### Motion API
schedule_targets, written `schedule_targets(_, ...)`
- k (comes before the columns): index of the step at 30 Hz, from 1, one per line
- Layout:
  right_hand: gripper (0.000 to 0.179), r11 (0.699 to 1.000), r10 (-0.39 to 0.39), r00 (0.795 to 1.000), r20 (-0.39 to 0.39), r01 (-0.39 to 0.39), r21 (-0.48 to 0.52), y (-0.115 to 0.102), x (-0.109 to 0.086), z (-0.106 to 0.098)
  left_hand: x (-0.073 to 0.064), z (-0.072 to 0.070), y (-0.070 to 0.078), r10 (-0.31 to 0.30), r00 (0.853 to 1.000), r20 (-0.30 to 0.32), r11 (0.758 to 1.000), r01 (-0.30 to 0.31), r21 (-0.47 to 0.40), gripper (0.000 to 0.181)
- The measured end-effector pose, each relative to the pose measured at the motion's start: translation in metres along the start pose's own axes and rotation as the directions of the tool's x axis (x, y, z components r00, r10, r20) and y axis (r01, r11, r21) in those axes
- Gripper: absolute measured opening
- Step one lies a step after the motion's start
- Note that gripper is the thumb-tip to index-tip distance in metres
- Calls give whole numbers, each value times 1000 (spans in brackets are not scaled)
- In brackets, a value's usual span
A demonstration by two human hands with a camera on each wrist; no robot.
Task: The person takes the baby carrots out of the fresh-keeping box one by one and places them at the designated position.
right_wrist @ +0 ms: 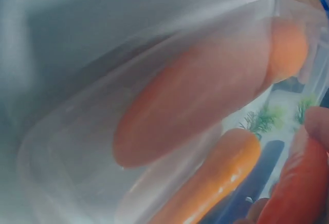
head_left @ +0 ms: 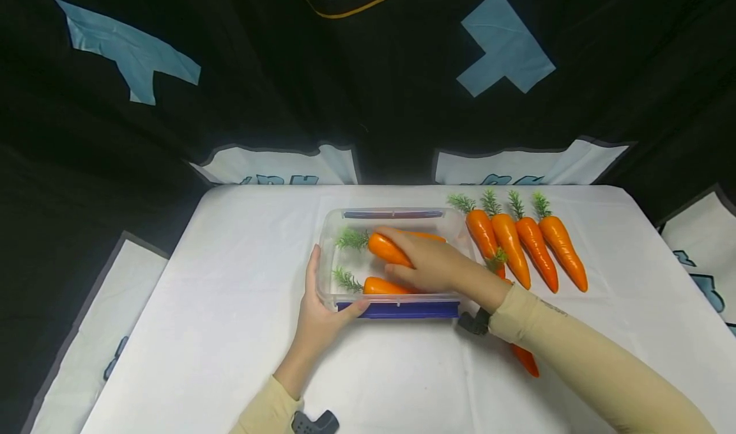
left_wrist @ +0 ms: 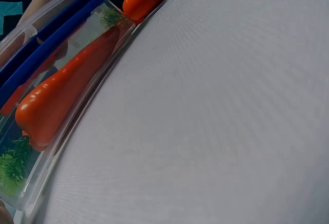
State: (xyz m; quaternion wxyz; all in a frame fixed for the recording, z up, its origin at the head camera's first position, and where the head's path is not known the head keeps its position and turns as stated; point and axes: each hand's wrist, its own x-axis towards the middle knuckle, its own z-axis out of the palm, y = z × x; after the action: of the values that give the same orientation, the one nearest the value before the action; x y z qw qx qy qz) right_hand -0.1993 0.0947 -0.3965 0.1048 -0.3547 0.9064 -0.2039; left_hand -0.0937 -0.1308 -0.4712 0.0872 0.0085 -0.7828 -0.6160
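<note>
Carrot (head_left: 386, 247) is gripped by the right hand (head_left: 428, 263) inside the container (head_left: 358, 260) the left hand (head_left: 319, 314) holds.

glossy smooth carrots (head_left: 510, 248), clear shiny plastic box (head_left: 402, 298), matt cloth table cover (head_left: 253, 255)

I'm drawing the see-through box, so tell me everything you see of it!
The box looks like clear plastic, rectangular with rounded corners. Blue flaps run along both long sides. It sits upright, open on top, on the white cloth, with carrots in it. The left hand holds its left end, thumb on the near rim; the right hand is inside.
</note>
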Motion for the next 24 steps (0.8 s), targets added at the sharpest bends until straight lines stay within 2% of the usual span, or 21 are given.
schedule_targets(9,73,999,16,984,-178,-10,38,-5,-10,-11,0,0,-1,-5,1000,-1,1000,5,0,120)
schedule_targets(18,77,990,119,959,-258,-96,100,-9,-31,-27,-1,-1,1,-5,1000,9,1000,6,-6,120)
schedule_targets(24,80,985,164,936,-313,-135,112,-3,-56,-35,0,0,0,1,1000,8,1000,0,-8,120)
